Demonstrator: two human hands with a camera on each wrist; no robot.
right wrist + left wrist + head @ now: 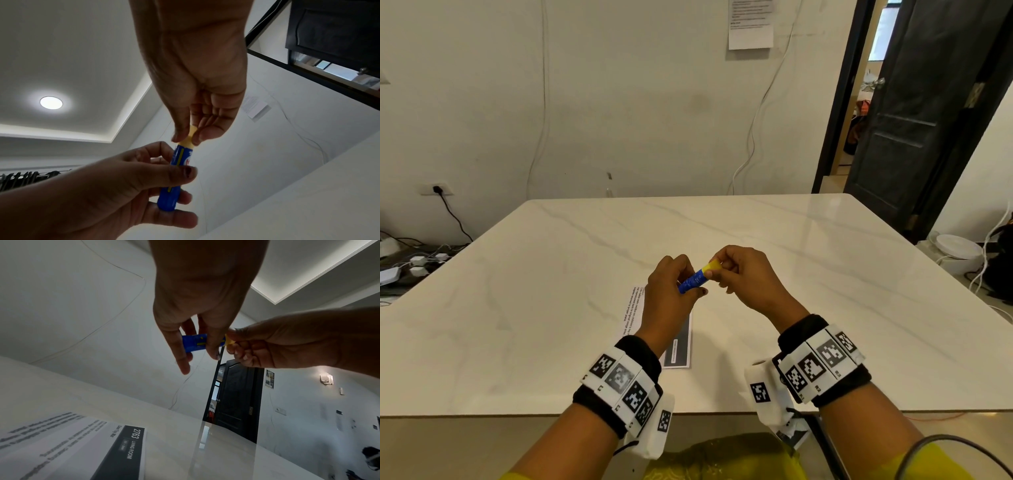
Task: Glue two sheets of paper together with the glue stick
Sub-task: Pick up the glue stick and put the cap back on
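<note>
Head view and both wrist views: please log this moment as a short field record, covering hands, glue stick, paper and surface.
left hand: grips the blue plastic glue stick by its barrel
right hand: pinches the stick's yellow cap
cap state: on the stick
printed white paper sheet with a dark band: flat on the table, under the left wrist
sheet count: cannot tell
surface: white marble-look table

The left hand [671, 291] hides much of the printed paper [681, 346] beneath it
</note>
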